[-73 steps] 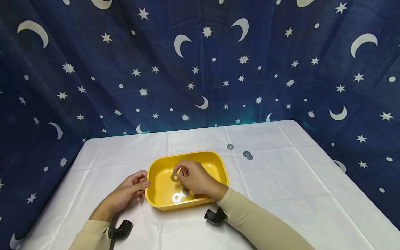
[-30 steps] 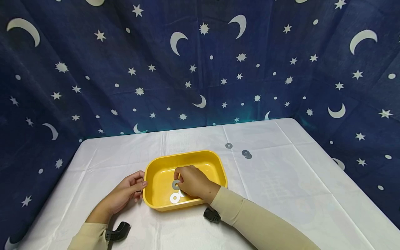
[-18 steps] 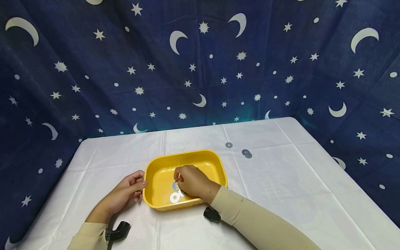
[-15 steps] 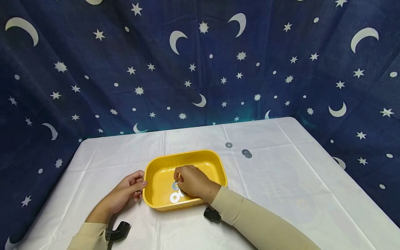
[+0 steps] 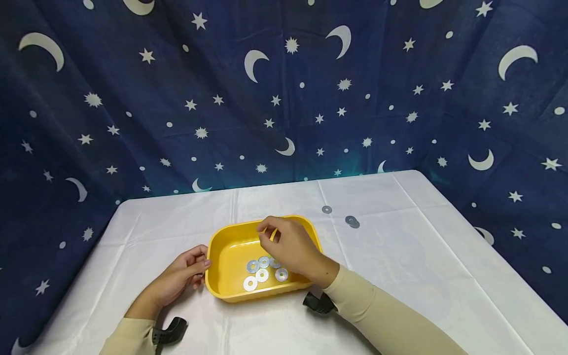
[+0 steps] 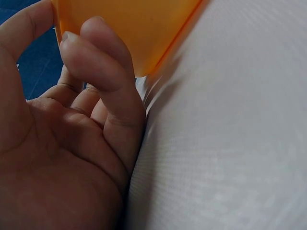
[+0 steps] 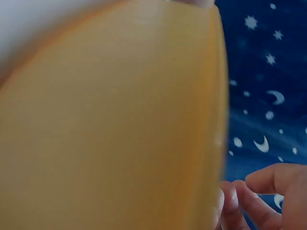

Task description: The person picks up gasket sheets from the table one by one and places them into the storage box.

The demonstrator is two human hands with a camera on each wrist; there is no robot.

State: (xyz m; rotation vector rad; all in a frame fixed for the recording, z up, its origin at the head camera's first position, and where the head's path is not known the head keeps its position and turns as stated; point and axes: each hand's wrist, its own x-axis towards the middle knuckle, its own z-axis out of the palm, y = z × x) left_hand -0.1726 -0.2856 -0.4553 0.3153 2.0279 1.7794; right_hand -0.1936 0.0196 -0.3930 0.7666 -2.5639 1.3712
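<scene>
A yellow plastic tray (image 5: 235, 231) stands on the white cloth, with several flat metal washers (image 5: 250, 283) lying on its floor toward the near side. My left hand (image 5: 175, 276) holds the tray's left end, thumb at the rim and fingers bent against the outer wall; the left wrist view shows the fingertips (image 6: 88, 57) at that wall. Above the tray's right half is my right hand (image 5: 293, 244), raised over the washers, its thumb and forefinger apart with nothing between them. In the right wrist view the tray's outer wall (image 7: 110, 115) covers much of the frame.
Beyond the tray's back right corner lie a single grey washer (image 5: 327, 209) and two overlapping washers (image 5: 352, 221) on the tablecloth (image 5: 408, 266). A dark blue curtain (image 5: 310, 133) with moons and stars hangs behind the table. Each wrist wears a black strap mount (image 5: 170, 331).
My right hand has let go of a washer on the tray floor, then lifted and shifted right, uncovering several washers. My left hand stays at the tray's left end.
</scene>
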